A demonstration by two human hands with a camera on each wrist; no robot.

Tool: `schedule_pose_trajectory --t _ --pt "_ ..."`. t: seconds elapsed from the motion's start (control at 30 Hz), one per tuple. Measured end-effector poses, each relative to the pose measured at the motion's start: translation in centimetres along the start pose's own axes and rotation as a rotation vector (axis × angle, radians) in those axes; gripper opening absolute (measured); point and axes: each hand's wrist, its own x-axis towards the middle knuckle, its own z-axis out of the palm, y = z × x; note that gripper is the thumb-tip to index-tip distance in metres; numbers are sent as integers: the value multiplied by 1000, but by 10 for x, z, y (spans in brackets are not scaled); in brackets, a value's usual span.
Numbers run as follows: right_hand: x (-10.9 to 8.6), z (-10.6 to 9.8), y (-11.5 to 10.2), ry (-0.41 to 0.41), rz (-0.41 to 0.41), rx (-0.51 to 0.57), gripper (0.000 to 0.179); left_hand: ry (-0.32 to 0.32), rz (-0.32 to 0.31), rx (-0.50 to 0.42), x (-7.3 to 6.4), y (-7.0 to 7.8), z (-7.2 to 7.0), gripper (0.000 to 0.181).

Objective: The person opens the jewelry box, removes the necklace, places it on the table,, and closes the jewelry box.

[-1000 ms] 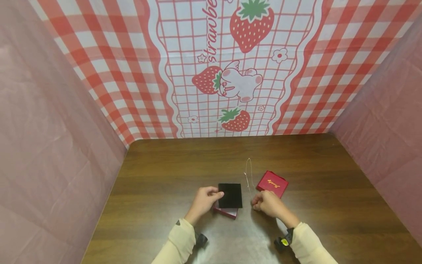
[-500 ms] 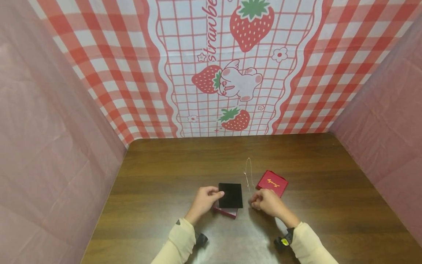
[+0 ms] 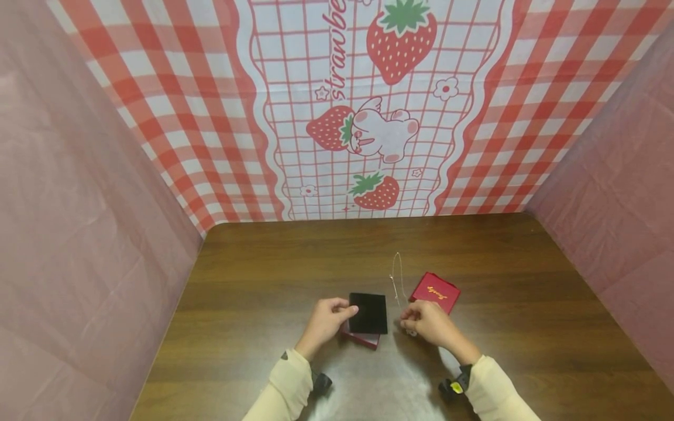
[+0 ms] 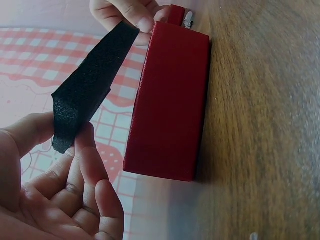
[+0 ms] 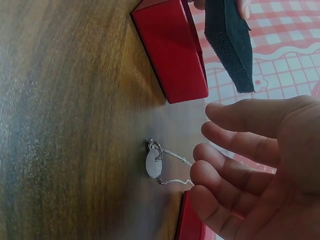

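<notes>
My left hand [image 3: 327,321] pinches the left edge of a black foam pad [image 3: 368,313] between thumb and fingers. The pad is tilted above an open red box base [image 3: 365,340], apart from it in the left wrist view. Right of the pad, my right hand [image 3: 429,323] hovers low with loosely bent fingers and nothing visibly gripped. A necklace's white oval pendant [image 5: 154,162] rests on the table just below those fingers. Its thin chain [image 3: 393,280] runs away from me, partly hidden behind the right hand.
The red box lid [image 3: 436,291] with gold lettering lies beyond the right hand, partly covered by it. A brown wooden table [image 3: 274,263] carries everything. Strawberry-print cloth [image 3: 389,193] hangs behind its far edge, with pink cloth [image 3: 605,175] at the sides.
The pendant now shows beneath my right hand, which has shifted only slightly. The foam pad has tipped a little, its near edge lower. The chain and lid stay put.
</notes>
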Motion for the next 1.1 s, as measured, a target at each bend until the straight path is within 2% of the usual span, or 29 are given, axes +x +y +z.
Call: schedule_pose_trajectory --t 0.6,1.1 --pt "0 0 -4 64 -21 15 4 2 -15 -8 -2 1 0 35" --pt "1 -2 -10 94 -39 12 9 2 -29 -25 -1 0 -1 35"
